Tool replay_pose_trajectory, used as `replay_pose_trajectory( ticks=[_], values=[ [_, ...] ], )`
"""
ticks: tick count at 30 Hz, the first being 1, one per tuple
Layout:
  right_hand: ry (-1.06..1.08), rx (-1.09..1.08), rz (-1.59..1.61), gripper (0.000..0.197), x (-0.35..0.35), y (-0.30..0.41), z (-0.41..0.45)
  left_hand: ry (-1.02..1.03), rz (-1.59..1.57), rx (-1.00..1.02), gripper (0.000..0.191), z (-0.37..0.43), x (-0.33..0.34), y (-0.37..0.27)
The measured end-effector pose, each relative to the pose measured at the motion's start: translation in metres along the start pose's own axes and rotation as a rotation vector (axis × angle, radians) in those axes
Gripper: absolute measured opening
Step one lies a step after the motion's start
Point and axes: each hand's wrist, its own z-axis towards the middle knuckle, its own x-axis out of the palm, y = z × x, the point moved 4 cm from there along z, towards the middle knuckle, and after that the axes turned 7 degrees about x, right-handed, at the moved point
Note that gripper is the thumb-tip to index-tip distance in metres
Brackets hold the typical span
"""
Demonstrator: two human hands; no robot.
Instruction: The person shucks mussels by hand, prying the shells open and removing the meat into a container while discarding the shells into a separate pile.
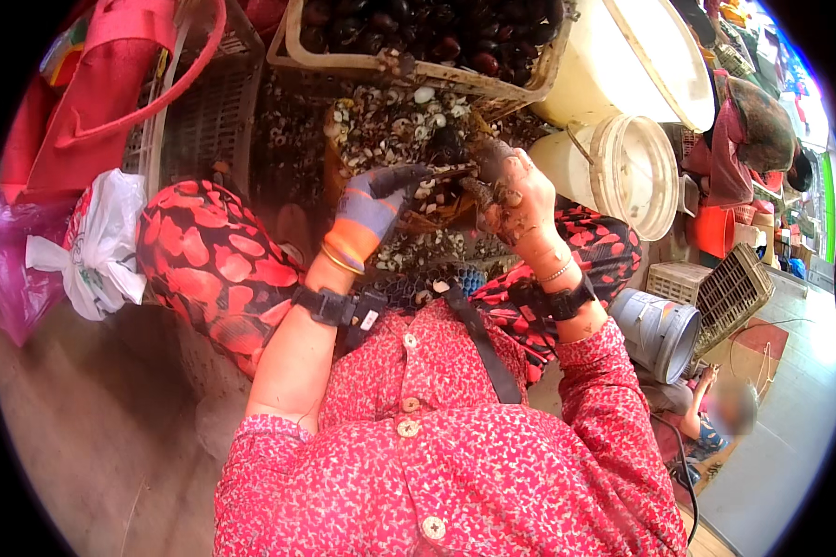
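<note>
My left hand (383, 198), in a grey and orange glove with dark fingertips, pinches a thin, narrow object (451, 169) whose kind I cannot tell. It points right towards my right hand (519, 198), which is bare, smeared with dark muck and closed around a dark, wet lump (491, 159). The two hands are close together but apart. Below and beyond them lies a heap of small white and brown pieces (397, 125), some like shell bits. Past the heap, a dirty pale plastic crate (460, 73) holds many dark, glossy, rounded things (383, 28), perhaps shellfish.
On the right stand a large pale tub (585, 76), a white bucket (641, 177) and a tipped grey bucket (658, 334). A slatted crate (205, 118) and a tied white bag (104, 244) are at left. Another person (710, 425) sits at far right, near stacked crates (731, 299).
</note>
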Motion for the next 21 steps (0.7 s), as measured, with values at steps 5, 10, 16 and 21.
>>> replay_pose_trajectory(
  ticks=[5,10,16,21],
  values=[
    [0.355,0.267,0.814,0.029,0.023,-0.005,-0.020,0.007,0.333,0.073,0.021,-0.003,0.004,0.010],
    [0.162,-0.418,0.261,0.021,0.062,0.035,-0.050,-0.028,0.186,0.090,0.024,0.012,-0.006,0.055],
    [0.151,-0.218,0.326,0.035,0.006,0.012,-0.018,0.070,0.335,0.557,0.026,-0.005,0.020,-0.018],
    [0.339,0.147,0.818,0.038,0.012,-0.013,-0.017,-0.017,-0.002,0.307,0.026,0.009,-0.002,-0.016]
  ],
)
